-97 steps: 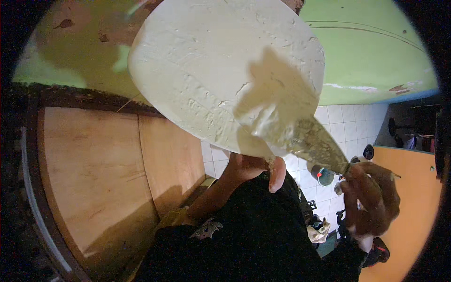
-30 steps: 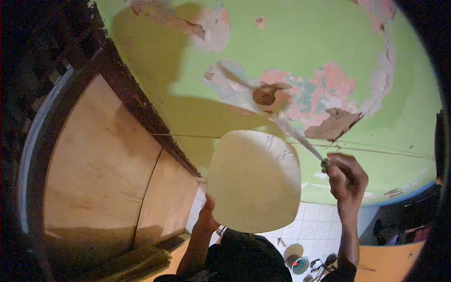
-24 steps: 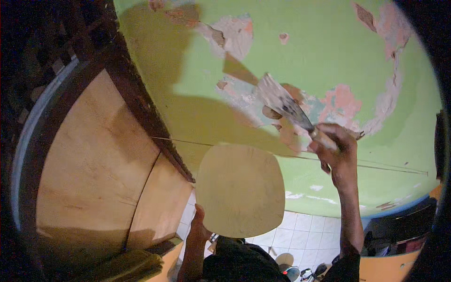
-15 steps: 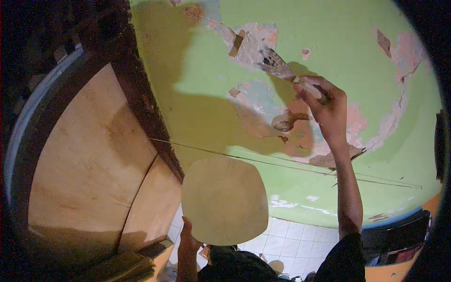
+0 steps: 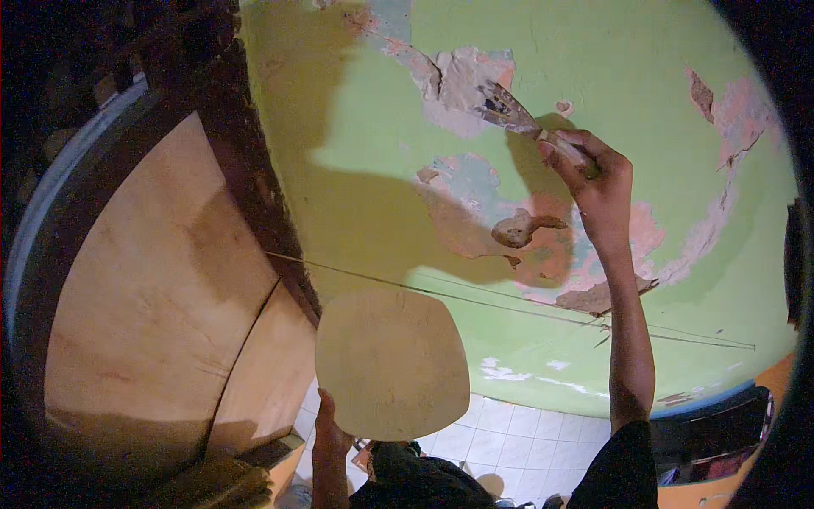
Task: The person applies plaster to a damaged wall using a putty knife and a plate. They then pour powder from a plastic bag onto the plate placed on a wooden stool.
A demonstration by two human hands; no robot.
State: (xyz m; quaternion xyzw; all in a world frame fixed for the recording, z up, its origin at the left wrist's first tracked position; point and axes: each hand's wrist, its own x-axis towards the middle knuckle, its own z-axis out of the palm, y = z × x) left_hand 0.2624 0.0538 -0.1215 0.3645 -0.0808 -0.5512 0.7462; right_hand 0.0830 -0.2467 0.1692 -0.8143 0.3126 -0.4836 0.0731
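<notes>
My right hand (image 5: 595, 174) grips the handle of a putty knife (image 5: 517, 116), arm reaching up to the green wall (image 5: 610, 51). The knife's smeared blade lies at a patch of pale filler (image 5: 462, 78), where a dark crack shows at the left. Low in front of me, my left hand (image 5: 331, 433) holds a rounded-square, yellowish plate (image 5: 394, 365) by its lower left edge. Its thumb shows at the rim; the other fingers are hidden beneath.
Peeled areas show pink and bluish layers, with a brown hollow (image 5: 513, 229) below the knife. A string (image 5: 475, 299) runs across the wall. Wooden panels (image 5: 161, 297) stand at the left, white floor tiles (image 5: 526, 433) below. A dark object (image 5: 712, 428) sits at lower right.
Pale filler now covers most of the brown gap left of the blade. The putty knife and right hand appear slightly lower and further right; the plate appears slightly further left.
</notes>
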